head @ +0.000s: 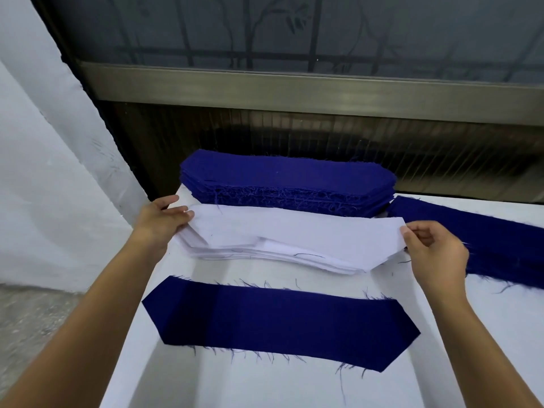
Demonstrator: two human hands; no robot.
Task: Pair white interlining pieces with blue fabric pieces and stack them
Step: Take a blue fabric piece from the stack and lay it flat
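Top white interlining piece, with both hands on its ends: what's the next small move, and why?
Probably lift the top interlining piece off the white stack onto the single blue fabric piece nearer you: left hand and right hand pinch its ends, and that piece lies uncovered.

White table (273,387) below a window (294,30) (frosted, metal-framed); pale wall (44,172) left.

Table (265,387): blue piece (273,325), blue stack (282,175), interlining stack (265,251)

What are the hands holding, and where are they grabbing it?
The top white interlining piece, by its two ends: the left hand grips the left end, the right hand pinches the right end.
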